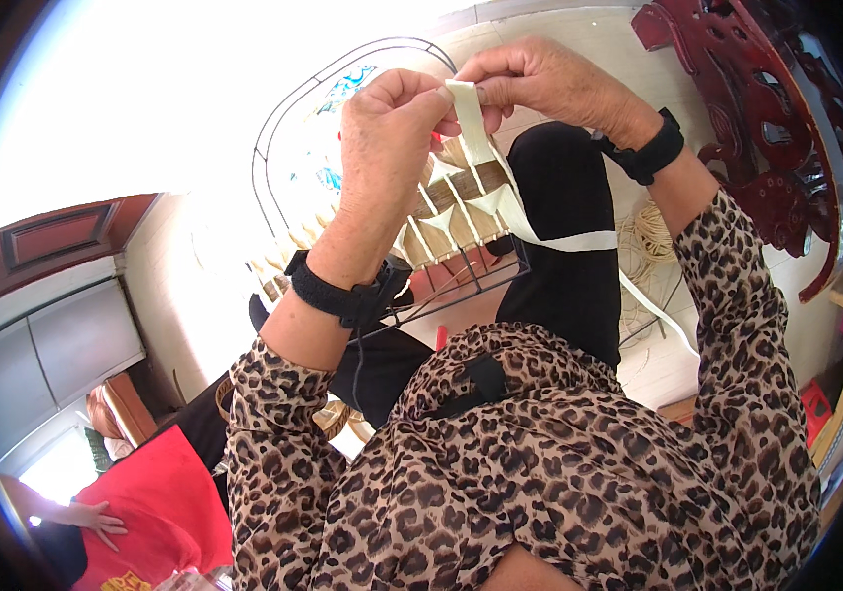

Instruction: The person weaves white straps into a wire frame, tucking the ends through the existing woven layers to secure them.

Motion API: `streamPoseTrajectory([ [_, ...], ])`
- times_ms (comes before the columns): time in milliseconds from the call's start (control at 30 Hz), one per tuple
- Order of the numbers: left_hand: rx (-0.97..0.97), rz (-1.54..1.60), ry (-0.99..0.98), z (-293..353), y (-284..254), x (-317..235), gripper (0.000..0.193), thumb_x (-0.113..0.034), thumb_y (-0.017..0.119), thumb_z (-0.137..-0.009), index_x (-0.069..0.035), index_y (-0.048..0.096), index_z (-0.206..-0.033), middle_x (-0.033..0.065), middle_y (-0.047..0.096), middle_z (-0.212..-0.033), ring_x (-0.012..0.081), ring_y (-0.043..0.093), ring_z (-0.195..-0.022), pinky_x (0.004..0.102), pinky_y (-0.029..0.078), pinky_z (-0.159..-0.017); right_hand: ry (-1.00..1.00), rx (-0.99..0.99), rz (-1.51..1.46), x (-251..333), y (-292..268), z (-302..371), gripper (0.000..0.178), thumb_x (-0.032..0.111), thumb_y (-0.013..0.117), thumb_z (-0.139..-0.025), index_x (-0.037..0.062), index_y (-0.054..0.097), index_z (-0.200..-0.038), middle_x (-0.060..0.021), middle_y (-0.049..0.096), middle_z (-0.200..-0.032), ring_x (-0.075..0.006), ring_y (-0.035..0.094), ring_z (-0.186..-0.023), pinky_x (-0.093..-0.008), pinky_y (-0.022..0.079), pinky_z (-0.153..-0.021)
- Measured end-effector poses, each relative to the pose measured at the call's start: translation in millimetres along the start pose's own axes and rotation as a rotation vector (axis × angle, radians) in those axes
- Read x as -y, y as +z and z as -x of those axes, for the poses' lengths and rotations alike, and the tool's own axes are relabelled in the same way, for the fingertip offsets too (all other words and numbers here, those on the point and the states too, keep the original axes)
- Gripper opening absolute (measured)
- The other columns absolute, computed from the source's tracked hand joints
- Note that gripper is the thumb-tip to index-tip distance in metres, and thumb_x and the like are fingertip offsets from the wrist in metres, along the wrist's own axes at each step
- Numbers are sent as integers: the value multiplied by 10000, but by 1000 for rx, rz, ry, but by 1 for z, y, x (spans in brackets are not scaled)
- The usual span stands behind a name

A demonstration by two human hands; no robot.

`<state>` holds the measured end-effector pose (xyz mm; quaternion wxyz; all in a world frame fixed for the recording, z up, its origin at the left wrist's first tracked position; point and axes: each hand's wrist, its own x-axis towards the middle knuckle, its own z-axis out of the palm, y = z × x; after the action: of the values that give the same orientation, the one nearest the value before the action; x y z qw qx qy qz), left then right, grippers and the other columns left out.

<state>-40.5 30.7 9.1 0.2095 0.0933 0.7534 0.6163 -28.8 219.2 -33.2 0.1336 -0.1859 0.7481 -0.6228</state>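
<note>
A flat cream weaving strip (472,123) stands up between my two hands above a partly woven panel (441,212). My left hand (392,123) pinches its upper end between thumb and fingers. From the other side, my right hand (539,84) has its thumb and fingers closed on the strip's edge. The panel, with cream and brown bands, sits on a black metal wire frame (262,158) by my knees. From the panel, a loose length of strip (579,241) runs right across my dark trouser leg. Something red shows partly behind my left fingers.
Coils of thin cane cord (650,234) lie on the floor at the right. Carved dark red wooden furniture (776,128) stands beyond them. At lower left, another person's hand (96,520) rests on red cloth (165,502). A brown wooden cabinet (57,236) is at far left.
</note>
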Motion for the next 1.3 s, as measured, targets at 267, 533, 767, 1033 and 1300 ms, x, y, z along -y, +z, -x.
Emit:
streamPoseTrajectory([
  [267, -46, -7, -9, -2, 4, 6, 121, -95, 567, -835, 23, 590, -838, 79, 620, -750, 122, 586, -670, 232, 458, -609, -14, -30, 21, 5, 1, 5, 256, 163, 480, -924, -18, 576, -1078, -55, 634, -820, -141, 650, -772, -253, 510, -712],
  [533, -7, -42, -6, -3, 3, 6, 139, -106, 554, -846, 27, 595, -851, 75, 615, -750, 121, 579, -663, 238, 470, -629, 37, 2, 25, 13, 1, 5, 277, 180, 447, -942, -12, 564, -1103, -76, 643, -849, -151, 659, -775, -259, 528, -716],
  [767, -1, -11, -21, -4, 4, 7, 136, -109, 553, -848, 20, 595, -839, 71, 614, -747, 113, 578, -652, 235, 478, -620, 59, -1, 56, 21, -1, 5, 301, 219, 444, -947, -3, 561, -1113, -74, 643, -840, -140, 660, -759, -251, 536, -696],
  [1033, -1, -13, -22, -5, 2, 9, 127, -105, 550, -848, 13, 594, -829, 64, 614, -738, 114, 583, -650, 234, 486, -624, 46, -43, 127, 24, 4, 5, 275, 175, 442, -941, -3, 563, -1111, -68, 642, -816, -138, 657, -730, -245, 540, -670],
  [1300, -6, -49, -37, -5, 4, 7, 129, -107, 543, -853, 8, 592, -822, 63, 614, -738, 112, 584, -651, 235, 486, -625, 27, -70, 243, 32, 6, 2, 258, 47, 427, -865, 15, 584, -1067, -55, 636, -751, -111, 645, -698, -242, 533, -629],
])
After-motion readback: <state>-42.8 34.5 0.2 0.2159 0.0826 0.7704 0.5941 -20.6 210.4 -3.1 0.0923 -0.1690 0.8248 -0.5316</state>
